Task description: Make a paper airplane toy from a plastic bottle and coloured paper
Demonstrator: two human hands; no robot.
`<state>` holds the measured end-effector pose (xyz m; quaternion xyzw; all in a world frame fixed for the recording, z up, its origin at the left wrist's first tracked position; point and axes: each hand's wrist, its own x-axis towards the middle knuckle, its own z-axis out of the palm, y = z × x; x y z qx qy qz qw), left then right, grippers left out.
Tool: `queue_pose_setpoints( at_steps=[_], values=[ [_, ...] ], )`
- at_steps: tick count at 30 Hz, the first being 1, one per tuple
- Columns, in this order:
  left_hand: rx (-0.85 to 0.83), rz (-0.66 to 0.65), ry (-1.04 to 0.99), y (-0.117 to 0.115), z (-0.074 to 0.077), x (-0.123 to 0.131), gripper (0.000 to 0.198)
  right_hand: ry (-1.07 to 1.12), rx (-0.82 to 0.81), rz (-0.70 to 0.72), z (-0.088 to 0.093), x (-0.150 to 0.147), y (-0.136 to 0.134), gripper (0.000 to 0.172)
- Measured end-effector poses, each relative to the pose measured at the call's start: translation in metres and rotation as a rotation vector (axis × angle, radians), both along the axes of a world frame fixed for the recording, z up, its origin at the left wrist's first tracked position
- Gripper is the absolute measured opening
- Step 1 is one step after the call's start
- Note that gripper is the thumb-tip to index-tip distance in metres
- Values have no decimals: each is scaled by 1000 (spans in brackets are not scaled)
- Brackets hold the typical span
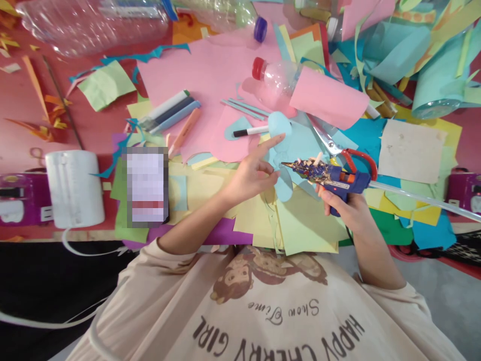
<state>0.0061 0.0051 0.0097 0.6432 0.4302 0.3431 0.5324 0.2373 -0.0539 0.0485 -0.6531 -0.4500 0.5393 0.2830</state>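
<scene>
Right hand (347, 210) grip was clamped on glue gun (341, 181), nozzle (288, 164) at blue paper (279, 123), apparently steadied by left hand (248, 176), digits apart.

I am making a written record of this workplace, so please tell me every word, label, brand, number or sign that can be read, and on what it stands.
"Show Time": on the shirt, upside down in this view.
"HAPPY CHERRY GIRL": on the same shirt, in larger letters, also upside down.
Glue gun: label too small to read.
Phone: screen blurred out, unreadable.
Purple object at far left: label too small to read.
</scene>
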Motion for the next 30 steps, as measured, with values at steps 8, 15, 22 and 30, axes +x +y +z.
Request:
queue_pose_setpoints(
  at_steps=[8, 15, 22, 30],
  values=[
    [-1, -13, -11, 1, -2, -1, 66, -13, 0, -17, -4, 0, -3, 34],
    [17, -4, -27, 0, -3, -1, 66, 25, 10, 26, 3, -1, 3, 32],
    [54, -3, -23, -1, -5, -3, 65, 212, 1, 9, -8, 14, 4, 33],
    [50, 26, -42, -2, -9, -4, 65, 62, 131, -358, -1, 63, 10, 15]
  ],
)
